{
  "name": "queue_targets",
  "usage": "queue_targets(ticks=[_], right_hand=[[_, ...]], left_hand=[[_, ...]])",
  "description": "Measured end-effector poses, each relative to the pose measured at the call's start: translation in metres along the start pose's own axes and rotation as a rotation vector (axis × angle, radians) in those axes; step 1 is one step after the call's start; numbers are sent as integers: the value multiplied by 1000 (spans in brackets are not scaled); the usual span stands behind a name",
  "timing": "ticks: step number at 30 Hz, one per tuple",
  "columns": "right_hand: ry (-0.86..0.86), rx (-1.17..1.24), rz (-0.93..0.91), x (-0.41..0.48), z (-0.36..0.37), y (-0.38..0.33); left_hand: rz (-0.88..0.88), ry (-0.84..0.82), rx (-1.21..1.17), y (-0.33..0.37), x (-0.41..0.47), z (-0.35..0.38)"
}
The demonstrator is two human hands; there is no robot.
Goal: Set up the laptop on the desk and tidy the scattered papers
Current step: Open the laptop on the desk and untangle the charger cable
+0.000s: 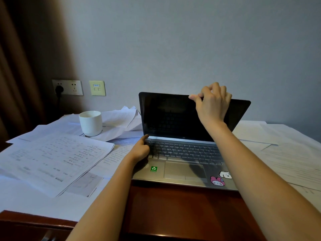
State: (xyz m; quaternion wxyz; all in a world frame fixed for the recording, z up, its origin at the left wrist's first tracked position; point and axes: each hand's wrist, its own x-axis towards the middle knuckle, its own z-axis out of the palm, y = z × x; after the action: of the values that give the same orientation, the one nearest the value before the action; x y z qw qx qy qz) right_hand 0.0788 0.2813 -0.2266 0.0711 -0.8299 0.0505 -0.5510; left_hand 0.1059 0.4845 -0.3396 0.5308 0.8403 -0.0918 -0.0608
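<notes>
A silver laptop [180, 169] stands open on the dark wooden desk [173, 206], its black screen [166, 115] dark and upright. My right hand [212, 105] grips the top edge of the lid, thumb on the screen side and fingers curled over the back. My left hand [141, 149] rests on the left end of the keyboard deck, its fingers curled and one finger stretched toward the hinge corner. Printed papers [57, 157] lie scattered over the desk on the left, more papers [284, 153] on the right.
A white cup [90, 122] stands on the papers left of the laptop. Wall sockets [68, 87] with a black plug and a cream panel [97, 88] sit on the wall behind. A brown curtain [20, 66] hangs at the far left.
</notes>
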Motion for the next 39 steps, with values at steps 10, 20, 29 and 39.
queue_targets(ticks=[10,20,29,39], right_hand=[[63,-31,-131,16,24,5],[-475,-273,-59,19,60,20],[-835,-203,53,46,76,24],[-904,-180,102,43,77,31]], left_hand=[[-3,195,131,-12,15,14],[11,226,95,-9,8,13],[-3,216,101,-17,14,13],[-40,219,120,-19,16,15]])
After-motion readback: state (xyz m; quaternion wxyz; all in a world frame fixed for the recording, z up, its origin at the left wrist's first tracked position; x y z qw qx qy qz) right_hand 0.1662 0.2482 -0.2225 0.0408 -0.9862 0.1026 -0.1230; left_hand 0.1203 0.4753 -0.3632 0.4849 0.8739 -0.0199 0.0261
